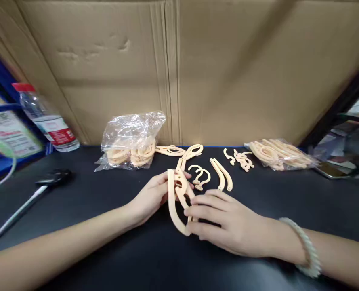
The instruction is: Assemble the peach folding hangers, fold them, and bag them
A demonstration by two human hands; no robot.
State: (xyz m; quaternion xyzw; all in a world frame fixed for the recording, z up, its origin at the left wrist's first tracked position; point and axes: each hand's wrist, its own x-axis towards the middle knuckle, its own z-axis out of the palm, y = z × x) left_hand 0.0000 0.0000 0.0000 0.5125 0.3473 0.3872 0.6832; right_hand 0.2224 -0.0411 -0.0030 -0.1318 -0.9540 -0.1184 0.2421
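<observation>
Between my two hands is a cream plastic folding hanger (173,210), with its curved arms pointing down toward me. My left hand (155,190) grips its upper end from the left, some fingers hidden behind it. My right hand (224,220), a beaded bracelet on its wrist, closes its fingertips on the hanger's right side and lower end. Just beyond lie two loose hanger hooks (208,178) and two curved hanger arms (226,173). Folded hanger pieces (193,151) lie behind my left hand, partly covered by the held hanger.
A clear bag of hanger parts (131,151) stands at the back left, another bag (280,153) lies at the back right. Several small hooks (243,160) are near it. A bottle (53,125) and a white cable (15,216) are on the left. Cardboard (106,60) walls the back.
</observation>
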